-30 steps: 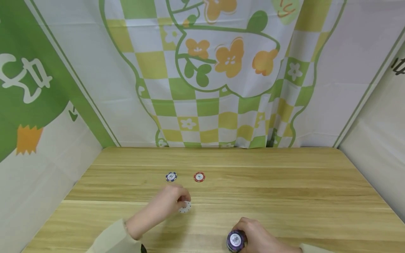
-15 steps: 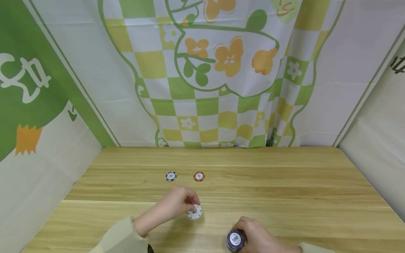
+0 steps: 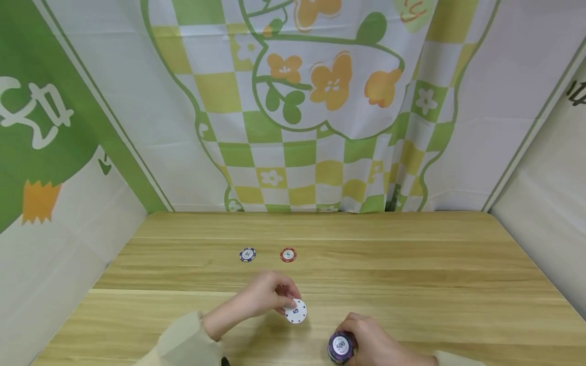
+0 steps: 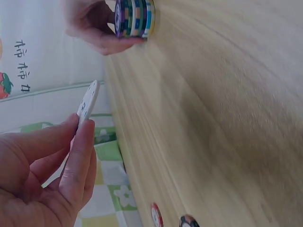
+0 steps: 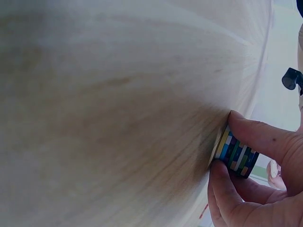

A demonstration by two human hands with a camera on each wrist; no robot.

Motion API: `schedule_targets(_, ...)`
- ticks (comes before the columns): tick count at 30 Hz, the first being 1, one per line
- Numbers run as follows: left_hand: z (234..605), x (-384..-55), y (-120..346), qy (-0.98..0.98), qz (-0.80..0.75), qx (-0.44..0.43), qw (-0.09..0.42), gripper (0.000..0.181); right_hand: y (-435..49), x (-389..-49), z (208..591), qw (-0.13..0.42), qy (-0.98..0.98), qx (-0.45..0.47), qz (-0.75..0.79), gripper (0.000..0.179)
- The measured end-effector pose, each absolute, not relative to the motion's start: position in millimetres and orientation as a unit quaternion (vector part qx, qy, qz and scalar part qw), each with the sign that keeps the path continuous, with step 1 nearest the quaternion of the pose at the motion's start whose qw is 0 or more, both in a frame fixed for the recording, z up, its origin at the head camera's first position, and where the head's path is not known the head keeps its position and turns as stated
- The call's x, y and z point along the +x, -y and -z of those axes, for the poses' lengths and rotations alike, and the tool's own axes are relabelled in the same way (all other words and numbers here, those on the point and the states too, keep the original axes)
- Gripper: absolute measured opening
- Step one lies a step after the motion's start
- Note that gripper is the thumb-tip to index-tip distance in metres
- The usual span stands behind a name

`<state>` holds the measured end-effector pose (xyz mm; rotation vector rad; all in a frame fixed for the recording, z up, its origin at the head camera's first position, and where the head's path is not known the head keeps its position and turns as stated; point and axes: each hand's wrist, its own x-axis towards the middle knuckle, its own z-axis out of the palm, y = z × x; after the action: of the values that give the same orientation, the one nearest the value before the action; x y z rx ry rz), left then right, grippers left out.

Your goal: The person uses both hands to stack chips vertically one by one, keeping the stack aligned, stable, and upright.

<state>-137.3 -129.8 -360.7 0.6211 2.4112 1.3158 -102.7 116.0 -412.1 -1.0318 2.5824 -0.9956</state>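
My left hand [image 3: 270,296] pinches a white poker chip [image 3: 296,311] by its edge between thumb and fingers; the left wrist view shows that chip [image 4: 88,100] raised above the table. To its right, my right hand [image 3: 373,343] grips a stack of poker chips [image 3: 340,347] around its sides, thumb on one side and fingers on the other. A purple chip marked 500 tops the stack. Seen in the right wrist view, the stack [image 5: 236,153] has layers of several colours and stands on the table. The left hand's chip is close to the stack, apart from it.
Flat on the wooden table [image 3: 412,269], beyond my left hand, lie a blue chip [image 3: 247,254] marked 10 and a red chip [image 3: 288,254] marked 5. A patterned curtain [image 3: 320,152] hangs at the table's far edge, and cloth walls stand on both sides.
My left hand has moved right and slightly nearer to me with the white chip, whose marked face now shows more. My right hand and the stack have stayed in place.
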Motion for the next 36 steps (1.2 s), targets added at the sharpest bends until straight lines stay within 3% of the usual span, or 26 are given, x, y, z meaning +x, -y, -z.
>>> schedule_targets(9, 363, -134, 119, -0.813, -0.511, 0.198, 0.199, 0.008, -117, -102, 414, 0.060, -0.873, -0.365, 0.319, 0.037)
schedule_targets(36, 384, -124, 88, -0.767, -0.568, 0.169, 0.247, 0.011, -117, -101, 414, 0.066, -0.871, -0.356, 0.331, 0.039)
